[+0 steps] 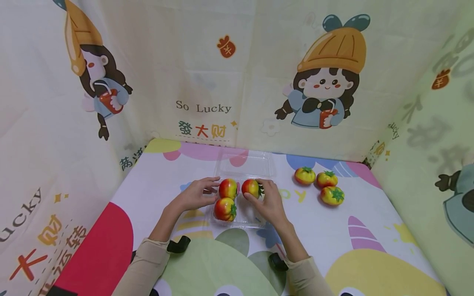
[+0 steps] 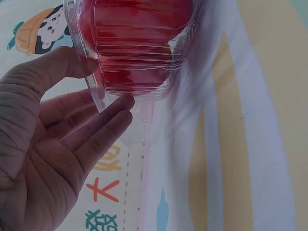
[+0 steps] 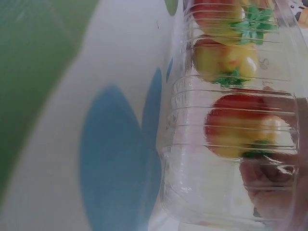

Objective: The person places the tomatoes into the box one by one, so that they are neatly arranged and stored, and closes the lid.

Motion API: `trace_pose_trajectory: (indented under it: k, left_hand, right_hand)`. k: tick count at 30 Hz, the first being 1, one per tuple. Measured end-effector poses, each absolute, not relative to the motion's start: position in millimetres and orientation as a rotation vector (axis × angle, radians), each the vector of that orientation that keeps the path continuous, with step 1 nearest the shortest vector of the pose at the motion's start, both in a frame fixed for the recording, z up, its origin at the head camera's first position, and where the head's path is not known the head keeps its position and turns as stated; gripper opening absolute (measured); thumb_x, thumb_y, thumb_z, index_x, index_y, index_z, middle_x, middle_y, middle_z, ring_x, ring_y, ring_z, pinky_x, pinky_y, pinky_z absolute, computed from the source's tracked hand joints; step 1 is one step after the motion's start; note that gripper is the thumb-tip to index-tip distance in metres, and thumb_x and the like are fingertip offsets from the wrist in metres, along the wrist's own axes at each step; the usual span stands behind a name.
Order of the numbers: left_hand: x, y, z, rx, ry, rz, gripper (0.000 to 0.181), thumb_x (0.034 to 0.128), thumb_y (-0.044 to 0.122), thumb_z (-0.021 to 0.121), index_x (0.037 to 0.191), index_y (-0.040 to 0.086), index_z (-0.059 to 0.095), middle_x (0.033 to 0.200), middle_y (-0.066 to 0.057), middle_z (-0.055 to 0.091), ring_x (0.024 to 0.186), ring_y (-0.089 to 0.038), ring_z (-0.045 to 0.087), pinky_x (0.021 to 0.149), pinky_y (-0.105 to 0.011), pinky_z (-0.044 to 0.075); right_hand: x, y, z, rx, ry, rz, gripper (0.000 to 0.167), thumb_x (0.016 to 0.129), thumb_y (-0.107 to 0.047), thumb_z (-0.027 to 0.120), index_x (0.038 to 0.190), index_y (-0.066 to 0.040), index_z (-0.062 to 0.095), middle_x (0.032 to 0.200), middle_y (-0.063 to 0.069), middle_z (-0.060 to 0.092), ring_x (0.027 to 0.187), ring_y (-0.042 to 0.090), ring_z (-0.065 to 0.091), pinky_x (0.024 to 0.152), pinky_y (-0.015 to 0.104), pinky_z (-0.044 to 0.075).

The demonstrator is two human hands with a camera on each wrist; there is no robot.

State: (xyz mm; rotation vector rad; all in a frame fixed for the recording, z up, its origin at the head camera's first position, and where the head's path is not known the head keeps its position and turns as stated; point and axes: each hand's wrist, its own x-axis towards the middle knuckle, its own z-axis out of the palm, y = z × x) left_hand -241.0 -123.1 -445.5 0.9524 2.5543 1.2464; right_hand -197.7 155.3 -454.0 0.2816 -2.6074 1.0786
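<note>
A clear plastic box [image 1: 242,222] lies on the table with its lid [image 1: 244,163] folded back behind it. Two red-and-yellow toy tomatoes [image 1: 224,209] with green leaves sit in its left half. My right hand [image 1: 269,201] pinches another toy tomato [image 1: 251,188] between thumb and fingers at the box's right side; the right wrist view shows this tomato [image 3: 236,125] through the ribbed wall. At the left edge is my left hand [image 1: 197,193], its fairly straight fingers touching the box rim. In the left wrist view, the thumb and fingers [image 2: 103,130] are spread apart there.
Three more toy tomatoes [image 1: 327,179] lie in a group at the right rear of the table. A patterned cloth [image 1: 155,255] covers the tabletop. Printed fabric walls [image 1: 255,82] close in the back and both sides.
</note>
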Motion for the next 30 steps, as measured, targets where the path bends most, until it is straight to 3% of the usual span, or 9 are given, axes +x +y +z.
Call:
trace_pose_trajectory:
  k: [7, 30]
  left_hand:
    - [-240.9, -123.5, -446.3, 0.951, 2.558, 1.242, 0.052, 0.0925, 0.01, 0.071, 0.141, -0.004, 0.058, 0.153, -0.017, 0.05, 0.113, -0.03, 0.07, 0.094, -0.039, 0.059]
    - [-240.3, -123.4, -445.5, 0.956, 2.533, 1.258, 0.053, 0.0933, 0.009, 0.07, 0.143, -0.005, 0.056, 0.154, -0.019, 0.049, 0.114, -0.031, 0.069, 0.098, -0.043, 0.057]
  right_hand:
    - [-200.6, 151.1, -455.9, 0.27, -2.66, 1.112, 0.059, 0.086, -0.034, 0.083, 0.135, -0.009, 0.061, 0.13, 0.012, 0.06, 0.118, 0.03, 0.057, 0.102, 0.049, 0.053]
    - [-200.6, 146.9, -455.7, 0.289, -2.691, 1.095, 0.06, 0.087, -0.033, 0.082, 0.134, -0.003, 0.06, 0.128, 0.018, 0.06, 0.116, 0.035, 0.06, 0.098, 0.05, 0.055]
